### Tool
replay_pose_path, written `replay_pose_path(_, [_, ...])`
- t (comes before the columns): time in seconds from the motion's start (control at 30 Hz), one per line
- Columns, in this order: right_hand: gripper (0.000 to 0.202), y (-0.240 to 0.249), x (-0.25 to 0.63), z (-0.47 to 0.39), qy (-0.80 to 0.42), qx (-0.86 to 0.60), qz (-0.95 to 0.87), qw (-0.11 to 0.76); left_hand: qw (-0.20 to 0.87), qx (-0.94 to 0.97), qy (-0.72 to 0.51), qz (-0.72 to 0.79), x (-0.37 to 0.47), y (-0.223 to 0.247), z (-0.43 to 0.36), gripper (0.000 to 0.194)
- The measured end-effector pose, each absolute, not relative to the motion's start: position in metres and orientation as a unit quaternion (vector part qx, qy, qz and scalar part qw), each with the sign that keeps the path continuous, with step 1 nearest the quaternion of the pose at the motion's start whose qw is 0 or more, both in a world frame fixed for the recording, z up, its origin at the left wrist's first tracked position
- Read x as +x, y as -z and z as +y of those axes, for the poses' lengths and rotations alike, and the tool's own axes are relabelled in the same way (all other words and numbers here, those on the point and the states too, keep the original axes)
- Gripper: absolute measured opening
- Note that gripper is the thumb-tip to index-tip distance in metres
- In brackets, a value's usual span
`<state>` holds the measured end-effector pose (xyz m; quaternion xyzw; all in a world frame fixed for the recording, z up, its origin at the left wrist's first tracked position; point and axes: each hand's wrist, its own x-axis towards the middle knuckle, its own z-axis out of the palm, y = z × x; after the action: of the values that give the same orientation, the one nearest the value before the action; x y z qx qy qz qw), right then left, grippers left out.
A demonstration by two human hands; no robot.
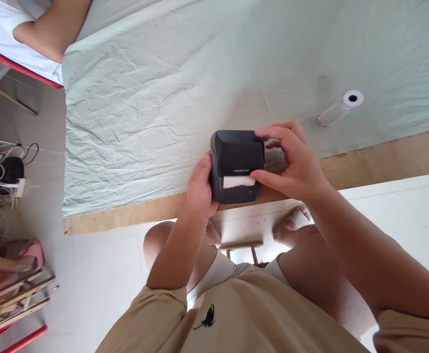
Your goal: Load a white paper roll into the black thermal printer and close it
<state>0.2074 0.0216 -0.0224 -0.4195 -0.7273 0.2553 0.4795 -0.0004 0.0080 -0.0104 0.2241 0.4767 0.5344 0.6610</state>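
A small black printer (pixel 239 153) is held above the table's front edge, with a strip of white paper (pixel 238 182) sticking out of its slot. My left hand (pixel 201 189) grips the printer's left side, thumb along the edge and the other fingers hidden beneath. On the right, my right hand (pixel 291 162) has its thumb and fingers spread, the fingertips touching the printer's upper right corner and the thumb at the right end of the paper slot. A white paper roll (pixel 341 108) lies on the cloth to the right of my right hand.
A wrinkled pale green cloth (pixel 137 113) covers the table, whose bare wooden edge (pixel 126 215) shows in front. Another person's arm (pixel 55 29) rests at the upper left. Tangled cables (pixel 1 171) and a wooden chair (pixel 25 296) are at the far left.
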Motion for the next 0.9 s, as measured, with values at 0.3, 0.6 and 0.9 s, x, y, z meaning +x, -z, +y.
replay_pose_path(0.3, [0.013, -0.007, 0.187, 0.024, -0.062, -0.452, -0.641, 0.618, 0.684, 0.297, -0.496, 0.445, -0.002, 0.000, 0.008, 0.059])
replay_pose_path(0.6, [0.026, -0.022, 0.191, 0.011, -0.009, -0.544, -0.791, 0.281, 0.665, 0.364, -0.460, 0.462, -0.006, 0.004, 0.000, 0.060])
replay_pose_path(0.9, [0.005, -0.027, 0.197, 0.013, -0.159, -0.536, -0.792, 0.246, 0.673, 0.373, -0.452, 0.451, -0.003, -0.003, -0.003, 0.053])
